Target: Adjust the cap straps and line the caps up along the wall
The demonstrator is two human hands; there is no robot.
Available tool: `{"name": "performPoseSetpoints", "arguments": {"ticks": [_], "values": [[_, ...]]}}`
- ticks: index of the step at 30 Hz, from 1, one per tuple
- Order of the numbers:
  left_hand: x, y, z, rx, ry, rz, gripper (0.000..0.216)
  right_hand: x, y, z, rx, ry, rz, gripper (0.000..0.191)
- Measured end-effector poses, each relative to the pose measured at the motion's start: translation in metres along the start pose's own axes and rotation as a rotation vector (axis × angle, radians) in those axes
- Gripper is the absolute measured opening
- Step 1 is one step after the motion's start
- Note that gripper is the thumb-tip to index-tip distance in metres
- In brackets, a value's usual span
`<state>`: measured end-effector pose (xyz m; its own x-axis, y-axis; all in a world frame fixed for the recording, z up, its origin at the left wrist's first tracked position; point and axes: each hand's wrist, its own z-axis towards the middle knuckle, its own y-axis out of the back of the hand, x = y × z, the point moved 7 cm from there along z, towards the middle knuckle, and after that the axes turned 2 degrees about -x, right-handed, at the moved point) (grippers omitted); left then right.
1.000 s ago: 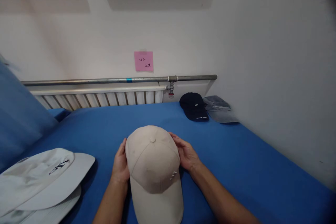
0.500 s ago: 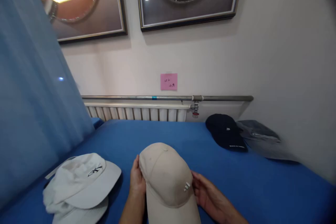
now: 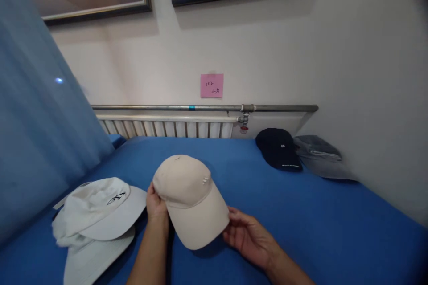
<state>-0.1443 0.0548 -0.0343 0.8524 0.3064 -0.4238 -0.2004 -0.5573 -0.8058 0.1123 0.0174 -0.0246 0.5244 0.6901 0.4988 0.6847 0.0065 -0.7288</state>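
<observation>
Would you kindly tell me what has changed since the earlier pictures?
The beige baseball cap has turned, its brim swinging toward the person's right. The right hand has moved from the crown to the brim's edge. The left hand still holds the crown; the stacked pale caps, navy cap and gray cap stay put on the blue cover.

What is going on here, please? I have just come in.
Someone has a beige baseball cap between two bare hands. The left hand holds the side of its crown, while the right hand is at the edge of its brim. On the blue surface, a white cap with dark lettering overlaps another pale cap. Near the wall, a black cap sits beside a gray cap.
</observation>
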Motion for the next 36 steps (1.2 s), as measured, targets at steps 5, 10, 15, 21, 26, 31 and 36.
{"name": "performPoseSetpoints", "arguments": {"ticks": [5, 10, 15, 21, 26, 31, 36], "values": [[0.000, 0.001, 0.001, -0.039, 0.005, 0.029, 0.040, -0.020, 0.002, 0.008, -0.055, 0.035, 0.034, 0.024], [0.001, -0.009, -0.010, -0.059, -0.051, 0.111, 0.037, 0.000, 0.006, 0.013, -0.017, 0.180, -0.006, 0.022], [0.021, -0.030, -0.027, 0.069, -0.011, 0.131, 0.038, 0.029, 0.010, 0.007, -0.004, 0.282, 0.037, 0.026], [0.066, -0.036, -0.043, 0.220, 0.119, 0.536, 0.035, 0.077, 0.041, 0.016, -0.120, 0.471, 0.170, 0.022], [0.081, -0.033, -0.043, 0.256, 0.106, 0.732, 0.025, 0.123, 0.072, 0.039, -0.224, 0.641, 0.231, 0.018], [0.090, -0.026, -0.038, 0.284, 0.069, 0.845, 0.029, 0.150, 0.083, 0.061, -0.258, 0.709, 0.251, 0.016], [0.098, -0.023, -0.035, 0.368, 0.010, 0.942, 0.051, 0.173, 0.086, 0.085, -0.270, 0.742, 0.266, 0.015]]}}
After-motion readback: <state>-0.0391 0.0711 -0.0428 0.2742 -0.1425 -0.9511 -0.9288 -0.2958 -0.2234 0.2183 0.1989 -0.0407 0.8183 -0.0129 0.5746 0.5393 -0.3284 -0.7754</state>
